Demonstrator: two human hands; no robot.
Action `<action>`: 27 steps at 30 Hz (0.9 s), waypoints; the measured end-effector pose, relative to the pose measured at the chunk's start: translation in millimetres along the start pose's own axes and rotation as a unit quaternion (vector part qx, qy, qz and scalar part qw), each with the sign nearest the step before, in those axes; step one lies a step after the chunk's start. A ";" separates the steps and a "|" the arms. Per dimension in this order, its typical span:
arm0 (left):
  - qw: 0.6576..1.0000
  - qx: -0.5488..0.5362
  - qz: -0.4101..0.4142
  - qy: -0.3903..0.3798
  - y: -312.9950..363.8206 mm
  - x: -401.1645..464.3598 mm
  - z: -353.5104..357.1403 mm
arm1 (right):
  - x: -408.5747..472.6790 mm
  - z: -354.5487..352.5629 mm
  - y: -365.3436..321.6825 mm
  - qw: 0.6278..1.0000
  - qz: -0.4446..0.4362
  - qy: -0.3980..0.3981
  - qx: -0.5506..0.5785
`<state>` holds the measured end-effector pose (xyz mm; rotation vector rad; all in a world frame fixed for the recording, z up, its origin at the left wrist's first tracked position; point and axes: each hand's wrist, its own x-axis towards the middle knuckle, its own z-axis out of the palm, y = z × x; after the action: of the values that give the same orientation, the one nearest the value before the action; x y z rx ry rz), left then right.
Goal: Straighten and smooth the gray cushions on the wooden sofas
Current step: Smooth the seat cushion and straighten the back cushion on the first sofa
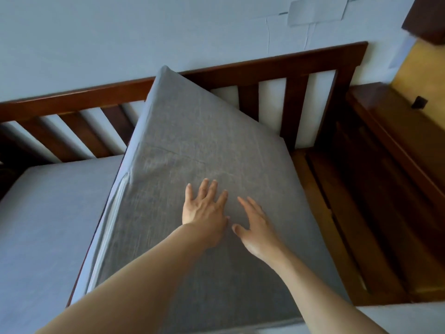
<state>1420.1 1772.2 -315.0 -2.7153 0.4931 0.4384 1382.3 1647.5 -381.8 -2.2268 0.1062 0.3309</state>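
Both my hands lie flat on the cushion [192, 165]: the left hand [204, 210] with fingers straight and spread, palm down on the gray cover; the right hand [255, 225] just beside it, fingers straight and released, thumb out toward the left wrist. Neither hand grips the cloth. The two hands are near each other, almost touching at the thumbs, at about the middle of the cushion.

The cushion sits crooked, turned at an angle on the sofa [265, 66]. Its far corner leans up against the slatted wooden backrest and pokes above the top rail. Its left edge overlaps a second cushion [48, 213], which lies flat and square on the seat to the left; a light strip of seam shows along that left edge. To the right of the cushion, bare wooden seat slats [320, 213] are uncovered, leaving open room on that side.

Beyond the slats stands a dark wooden side unit [397, 165]. A pale wall [120, 32] runs behind the backrest, with thin cracks at upper right.
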 end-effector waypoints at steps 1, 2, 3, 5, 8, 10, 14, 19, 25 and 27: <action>1.000 0.002 -0.004 0.006 -6.1 17.9 -5.9 | 16.9 -6.3 -2.7 1.000 0.000 0.010 0.005; 1.000 0.002 -0.006 0.010 -11.9 33.3 -10.9 | 32.2 -11.9 -5.2 1.000 -0.001 0.016 0.006; 1.000 0.002 -0.005 0.010 -17.9 48.5 -16.5 | 48.5 -17.4 -8.1 1.000 -0.002 0.020 0.007; 1.000 0.008 -0.004 0.013 -28.9 76.2 -28.1 | 78.0 -26.1 -12.3 0.999 -0.003 0.030 0.015; 1.000 0.015 -0.007 0.026 -45.9 115.4 -41.0 | 117.0 -34.5 -18.0 0.999 -0.010 0.041 0.032; 0.999 0.020 -0.013 0.034 -54.4 138.8 -48.5 | 141.8 -39.6 -17.1 0.998 -0.014 0.040 0.045; 0.998 0.002 -0.044 0.044 -66.7 184.2 -57.7 | 199.5 -47.1 -16.7 0.994 -0.046 0.058 0.080; 0.993 -0.001 -0.102 0.050 -85.7 230.2 -77.9 | 273.6 -58.9 -30.0 0.992 -0.072 0.019 0.104; 0.947 0.007 -0.179 0.266 -126.4 290.4 -151.7 | 365.9 -134.4 -98.7 0.929 -0.186 0.206 0.243; 0.921 0.013 -0.187 0.342 -135.6 303.9 -152.4 | 384.3 -132.2 -99.7 0.879 -0.201 0.303 0.310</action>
<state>1779.4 1748.0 -249.6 -2.7838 0.1230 -0.6351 1797.1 1621.9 -332.7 -1.5790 0.0672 -0.5721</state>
